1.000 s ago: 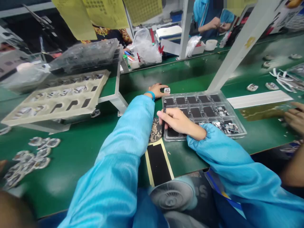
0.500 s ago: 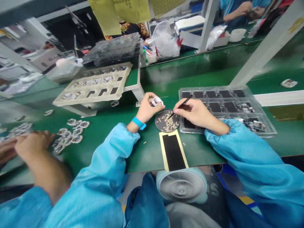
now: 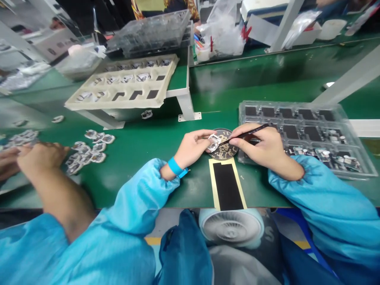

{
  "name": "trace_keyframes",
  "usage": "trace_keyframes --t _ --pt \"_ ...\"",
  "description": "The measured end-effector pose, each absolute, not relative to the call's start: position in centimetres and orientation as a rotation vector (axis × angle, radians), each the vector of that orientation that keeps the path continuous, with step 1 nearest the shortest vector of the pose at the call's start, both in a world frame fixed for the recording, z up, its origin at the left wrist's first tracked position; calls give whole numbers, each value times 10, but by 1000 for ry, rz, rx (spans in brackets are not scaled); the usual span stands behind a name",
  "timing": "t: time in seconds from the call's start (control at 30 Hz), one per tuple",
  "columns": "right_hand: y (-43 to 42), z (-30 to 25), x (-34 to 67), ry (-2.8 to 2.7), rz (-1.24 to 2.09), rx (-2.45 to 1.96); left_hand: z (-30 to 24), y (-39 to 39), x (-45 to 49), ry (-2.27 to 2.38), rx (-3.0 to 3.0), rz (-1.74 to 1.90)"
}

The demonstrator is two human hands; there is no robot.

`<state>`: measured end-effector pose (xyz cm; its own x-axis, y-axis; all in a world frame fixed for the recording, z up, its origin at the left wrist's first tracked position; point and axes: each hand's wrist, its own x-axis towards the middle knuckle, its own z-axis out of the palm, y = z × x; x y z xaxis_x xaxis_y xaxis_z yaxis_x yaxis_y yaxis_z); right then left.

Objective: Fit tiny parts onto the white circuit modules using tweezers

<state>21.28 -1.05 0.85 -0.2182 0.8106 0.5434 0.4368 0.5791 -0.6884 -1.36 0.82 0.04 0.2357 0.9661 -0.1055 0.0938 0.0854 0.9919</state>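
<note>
My left hand point(image 3: 192, 147), with a blue band at its wrist, pinches a small white plastic housing point(image 3: 214, 142) by its edge. In my right hand point(image 3: 261, 144) is a pair of black tweezers point(image 3: 252, 131), held like a pen. Their tip reaches the housing's right side; whether it grips a tiny part is too small to tell. Below both hands lies a round dark mesh dish point(image 3: 221, 132) strewn with many tiny beige pieces. A black pad with a yellow border point(image 3: 228, 186) lies on the bench in front of the dish.
A clear tray point(image 3: 297, 118) of circuit boards and black pads stands at right. On a raised shelf at left sits a cream tray point(image 3: 118, 101) with parts. White housings point(image 3: 86, 152) lie near a co-worker's hands point(image 3: 43, 160). A round fan point(image 3: 231, 227) is below the bench edge.
My left hand has lowered and turned the housing over the dish's left side. The tweezers have lifted from the beige pieces to the housing. The camera view has shifted.
</note>
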Motion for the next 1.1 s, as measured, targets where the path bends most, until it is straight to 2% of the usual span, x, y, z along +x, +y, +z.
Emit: trace_keyframes --t 0.4,1.1 --pt "-11 7 210 -1859 398 -1119 -3 3 -12 1109 1443 1018" --pt "-16 1 206 -1845 329 -928 -16 9 -9 1094 1180 1136"
